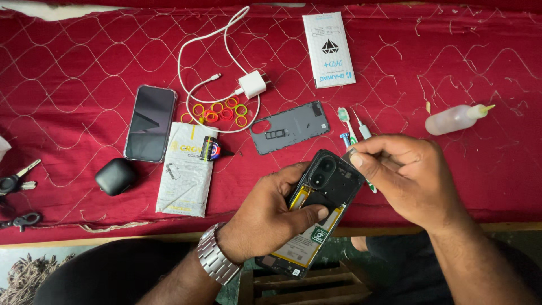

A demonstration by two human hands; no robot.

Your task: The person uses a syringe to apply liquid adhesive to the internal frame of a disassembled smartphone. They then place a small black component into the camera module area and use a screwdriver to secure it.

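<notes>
Covering nearly the whole view, a red cloth [84, 62] stitched with pale thread lies over the table, and everything else sits on it or just in front of its near edge. Next in size is the opened phone [316, 212], back cover off, battery and camera block showing, held tilted over the table's front edge. The left hand [268, 217], with a metal watch [213, 261] at the wrist, grips the phone from the left, fingers wrapped behind it and the thumb pressed across its middle. The right hand [406, 178] hovers at the phone's upper right corner, thumb and forefinger pinched together on a small clear piece [349, 152]; what that piece is cannot be told.

Further back lies a whole phone [150, 122], screen up, well to the left. Just beside it rests a white packet [186, 175], and a second white packet [329, 49] lies near the far edge. The grey back cover [289, 127] lies flat just above the hands. A white charger and cable [243, 85] curls between the two packets. At the right lies a plastic squeeze bottle [454, 118] on its side. A black earbud case [114, 176] sits below the whole phone. A toothbrush [345, 121] lies just behind the right hand. Coloured rubber bands [217, 112] cluster inside the cable loop. Keys [14, 182] lie at the left edge.
</notes>
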